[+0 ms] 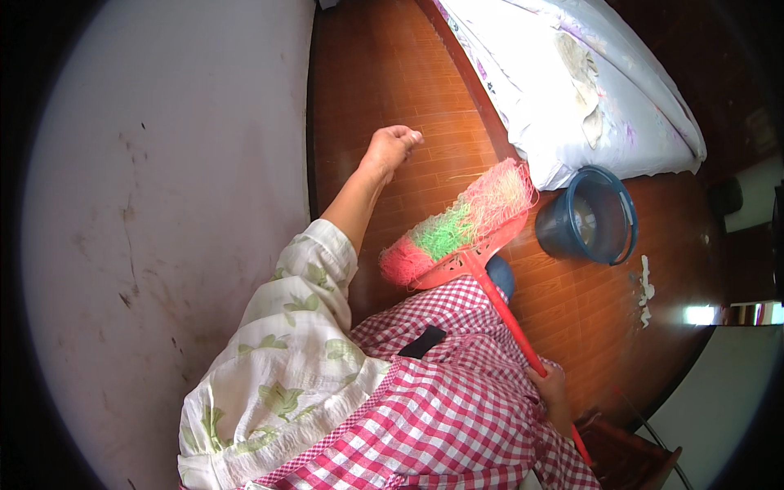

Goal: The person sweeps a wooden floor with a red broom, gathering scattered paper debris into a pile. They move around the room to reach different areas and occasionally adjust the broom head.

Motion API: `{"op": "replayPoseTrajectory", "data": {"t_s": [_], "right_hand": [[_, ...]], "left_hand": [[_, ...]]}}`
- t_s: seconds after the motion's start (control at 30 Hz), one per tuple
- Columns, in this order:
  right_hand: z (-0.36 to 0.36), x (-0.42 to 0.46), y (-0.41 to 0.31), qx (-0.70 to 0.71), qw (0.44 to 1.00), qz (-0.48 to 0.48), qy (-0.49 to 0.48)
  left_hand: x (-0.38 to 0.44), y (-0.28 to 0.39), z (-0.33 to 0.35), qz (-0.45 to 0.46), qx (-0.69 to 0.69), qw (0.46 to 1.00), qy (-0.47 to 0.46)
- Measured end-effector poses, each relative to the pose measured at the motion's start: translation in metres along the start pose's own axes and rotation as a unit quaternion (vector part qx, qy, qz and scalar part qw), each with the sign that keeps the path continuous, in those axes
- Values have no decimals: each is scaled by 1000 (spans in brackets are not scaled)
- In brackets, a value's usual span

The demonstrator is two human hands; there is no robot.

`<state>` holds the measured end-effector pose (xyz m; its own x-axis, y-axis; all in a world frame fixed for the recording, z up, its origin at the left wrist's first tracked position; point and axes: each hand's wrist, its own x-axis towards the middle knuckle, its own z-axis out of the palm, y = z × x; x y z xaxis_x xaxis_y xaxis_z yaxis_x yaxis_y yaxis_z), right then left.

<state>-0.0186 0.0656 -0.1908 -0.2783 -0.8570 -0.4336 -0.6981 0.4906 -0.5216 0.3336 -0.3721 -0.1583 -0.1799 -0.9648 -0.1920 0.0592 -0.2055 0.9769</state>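
My right hand [548, 381] grips the red handle of a broom [505, 315] low at my side. The broom's head is raised in front of me, with its frayed pink, green and red plastic bristles [450, 229] turned up and away. Beyond the bristles, over the wood floor, my left hand [394, 149] is stretched out with thumb and fingers drawn together. No object shows in it. A loose pale strand sticks out near the far end of the bristles. I wear a red-and-white checked apron [429, 422] with a black patch.
A blue plastic bucket [551, 226] stands on the wood floor [398, 79] beside a bed with a white floral cover [527, 92]. A greyish cloth [579, 86] lies on the bed. A scuffed white wall [184, 153] rises close on my left. Brown furniture [625, 453] is at lower right.
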Motion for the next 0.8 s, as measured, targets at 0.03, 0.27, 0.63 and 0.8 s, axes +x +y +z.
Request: {"op": "replayPoseTrajectory", "data": {"t_s": [0.03,0.27,0.63,0.8], "right_hand": [[-3,2,-1,0,1000,11,-11],[-7,3,-4,33,998,39,-41],[-11,11,-24,21,996,52,-70],[1,15,3,55,992,69,-92]], "left_hand": [[-7,-5,4,-10,9,999,-30],[-30,-36,45,-127,23,974,-184],[-30,-95,58,-27,131,991,-13],[-37,-86,62,-16,121,992,41]]}}
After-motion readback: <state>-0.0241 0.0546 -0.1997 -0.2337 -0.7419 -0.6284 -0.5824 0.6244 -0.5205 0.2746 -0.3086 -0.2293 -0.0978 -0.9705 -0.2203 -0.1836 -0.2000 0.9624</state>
